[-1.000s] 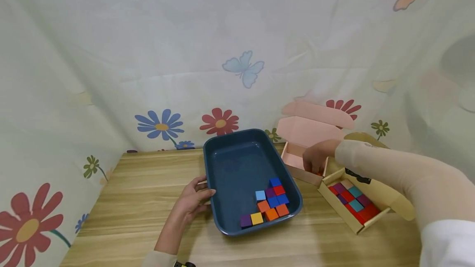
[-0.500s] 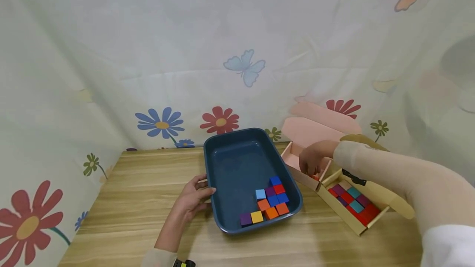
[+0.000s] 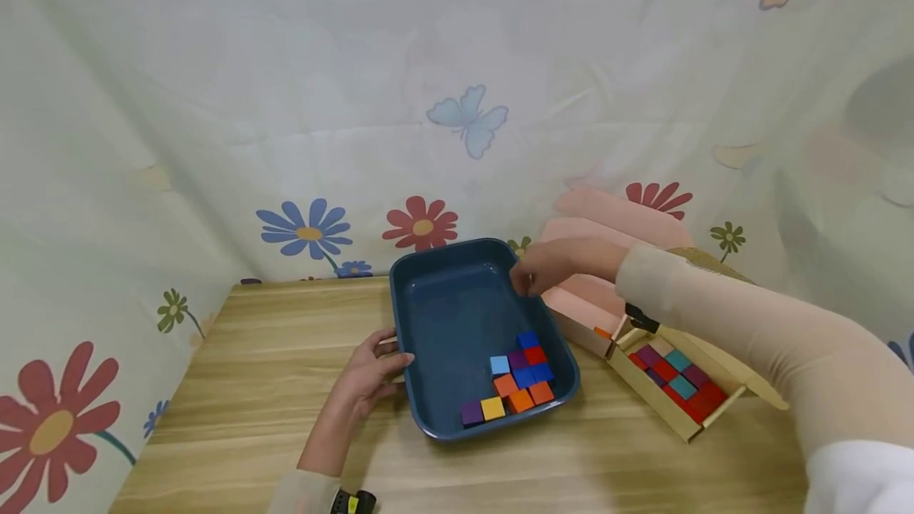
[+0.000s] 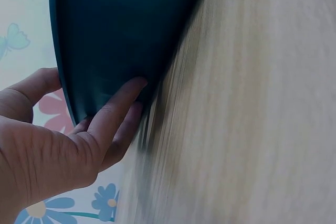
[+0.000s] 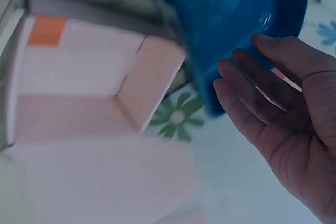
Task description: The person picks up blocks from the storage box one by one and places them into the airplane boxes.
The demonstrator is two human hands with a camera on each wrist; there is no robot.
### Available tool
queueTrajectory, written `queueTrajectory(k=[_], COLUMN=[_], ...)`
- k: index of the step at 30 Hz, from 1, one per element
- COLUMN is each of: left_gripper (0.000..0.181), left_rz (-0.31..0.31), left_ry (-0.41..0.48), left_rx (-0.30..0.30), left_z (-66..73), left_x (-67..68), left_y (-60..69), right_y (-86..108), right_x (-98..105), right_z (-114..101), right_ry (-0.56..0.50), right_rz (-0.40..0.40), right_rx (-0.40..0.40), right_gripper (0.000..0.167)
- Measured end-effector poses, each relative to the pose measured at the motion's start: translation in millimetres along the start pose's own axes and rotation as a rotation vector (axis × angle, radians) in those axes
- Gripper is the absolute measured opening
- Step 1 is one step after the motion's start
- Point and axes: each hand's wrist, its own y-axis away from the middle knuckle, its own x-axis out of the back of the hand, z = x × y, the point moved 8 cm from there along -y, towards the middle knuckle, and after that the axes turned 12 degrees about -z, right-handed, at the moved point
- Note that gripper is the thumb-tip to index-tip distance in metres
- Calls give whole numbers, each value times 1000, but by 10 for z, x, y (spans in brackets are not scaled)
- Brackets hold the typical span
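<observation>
My left hand (image 3: 371,375) holds the left side of a dark blue tray (image 3: 493,241), the thumb at its rim and several fingers against the outer wall in the left wrist view. Over the tray's right rim hovers my right hand (image 3: 550,264), its fingers (image 5: 252,85) loosely bent with nothing between them. Several coloured cubes (image 3: 524,377) sit grouped in the tray's near right part. Beside the tray is an opened pink box (image 3: 581,331) with an orange block (image 5: 47,30) in one corner; my right arm partly hides this box in the head view.
A yellowish open box (image 3: 650,387) packed with red, purple, teal and beige blocks stands right of the pink box, partly under my right forearm. A flowered cloth (image 3: 321,149) hangs behind the wooden table (image 3: 286,339).
My right hand has left the pink box and moved left and away from me to the tray's right rim. An orange block now shows in the box. My left hand keeps its place.
</observation>
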Motion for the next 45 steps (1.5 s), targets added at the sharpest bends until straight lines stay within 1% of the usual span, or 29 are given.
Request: queueTrajectory(k=[3, 6, 10, 14, 18, 20, 23, 26, 29, 32, 36, 42, 45], left_gripper=[70, 70, 71, 71, 71, 71, 70, 70, 70, 70, 70, 71, 71], left_rz=[-3, -5, -1, 5, 2, -1, 0, 2, 1, -1, -4, -5, -4], left_ry=[-10, -16, -18, -16, -15, -16, -18, -24, -25, -18, -10, -11, -7], left_rx=[-3, 0, -9, -19, -15, -12, -8, -6, -4, -3, -7, -8, -9], left_z=[9, 3, 9, 15, -1, -6, -7, 3, 6, 3, 1, -3, -7], left_x=[-1, -5, -9, -6, -2, -1, 3, 6, 5, 5, 6, 12, 18], left_y=[-5, 3, 12, 4, -2, -3, -2, 0, -2, -3, -7, -13, -18], right_y=[-112, -222, -373, -490, -573, -611, -665, -721, -784, -846, -895, -908, -905], right_x=[35, -8, -154, -344, -532, -598, -637, -654, -691, -746, -802, -808, -784], right_z=[-277, -547, -902, -1235, -1493, -1583, -1667, -1716, -1755, -1782, -1784, -1745, -1744], right_ry=[41, 66, 68, 109, 154, 177, 206, 242, 286, 328, 345, 318, 325], right_rz=[23, 20, -21, -75, -126, -134, -124, -121, -141, -162, -179, -186, -186], right_rx=[44, 64, 104, 180, 251, 275, 298, 302, 304, 294, 255, 193, 200], right_gripper=[19, 21, 25, 29, 36, 40, 44, 45, 43, 37, 29, 28, 25])
